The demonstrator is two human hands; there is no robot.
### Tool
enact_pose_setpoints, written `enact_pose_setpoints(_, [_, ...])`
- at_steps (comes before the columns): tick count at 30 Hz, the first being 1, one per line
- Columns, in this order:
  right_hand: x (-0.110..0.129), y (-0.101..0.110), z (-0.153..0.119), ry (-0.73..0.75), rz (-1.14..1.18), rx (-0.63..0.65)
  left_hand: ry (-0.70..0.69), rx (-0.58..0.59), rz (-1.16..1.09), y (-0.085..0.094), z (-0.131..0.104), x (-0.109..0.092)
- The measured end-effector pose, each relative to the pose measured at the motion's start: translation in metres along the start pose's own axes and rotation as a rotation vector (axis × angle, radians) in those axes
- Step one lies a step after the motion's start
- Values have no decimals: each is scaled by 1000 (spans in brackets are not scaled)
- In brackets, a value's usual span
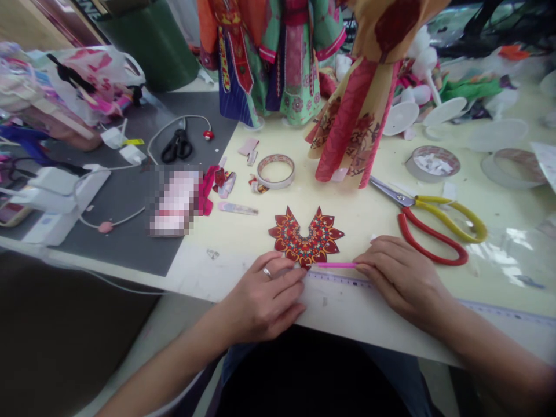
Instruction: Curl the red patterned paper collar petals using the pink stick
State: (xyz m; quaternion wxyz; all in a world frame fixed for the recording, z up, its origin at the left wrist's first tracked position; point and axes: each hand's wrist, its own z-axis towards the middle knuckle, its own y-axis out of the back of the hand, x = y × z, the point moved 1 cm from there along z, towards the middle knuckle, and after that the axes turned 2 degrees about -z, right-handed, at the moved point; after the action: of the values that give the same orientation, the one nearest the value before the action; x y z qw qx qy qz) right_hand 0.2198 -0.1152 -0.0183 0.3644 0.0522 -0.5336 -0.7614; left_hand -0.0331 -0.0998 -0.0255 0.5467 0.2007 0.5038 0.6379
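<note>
A dark red, petal-edged collar piece (307,246) with a colourful pattern lies flat on the pale table. My left hand (264,298), a ring on one finger, has its curled fingertips on the collar's lower edge, holding it down. Between the closed fingertips of my right hand (399,278) is a thin pink stick (336,264). Its pale tip reaches the collar's bottom petal, close beside my left fingertips. Large scissors (410,202) with one red and one yellow handle lie just beyond my right hand.
A measuring strip (512,314) runs along the table's front. Tape rolls (276,171) and fabric scraps (226,182) lie beyond the collar. Dressed figures (295,63) stand at the back. To the left are a blurred-out phone (176,202), black scissors (177,146) and a power strip (69,202) with cables.
</note>
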Motion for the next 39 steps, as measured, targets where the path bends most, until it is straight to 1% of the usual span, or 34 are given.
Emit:
enact_pose_setpoints(8, [-2,1,-1,-98,29,-39,-10,-89,-20,2,-3,2])
enact_pose_setpoints(10, [-2,2,-1,-121,34,-48,-10,-73,-20,2,-3,2])
enact_pose_setpoints(14, [-1,3,0,-137,40,-62,1,8,-19,0,-1,1])
enact_pose_setpoints(17, [-1,4,0,-147,46,-55,15,11,-47,0,0,1])
enact_pose_setpoints(19, [-1,4,0,-157,50,-56,22,-19,-72,1,1,2])
enact_pose_setpoints(23, [-2,4,-1,-155,60,-70,32,-131,-101,7,0,2])
enact_pose_setpoints(25, [-2,5,-1,-155,60,-71,30,-156,-105,8,-1,2])
enact_pose_setpoints(28, [-1,5,0,-155,60,-74,13,-129,-81,7,-2,2])
enact_pose_setpoints(34, [-1,4,1,-162,76,-70,-6,-20,-40,2,1,0])
enact_pose_setpoints(37, [-2,4,0,-162,74,-70,-5,-30,-65,3,2,0])
enact_pose_setpoints(39, [-3,4,0,-162,81,-74,-8,-76,-79,5,1,1])
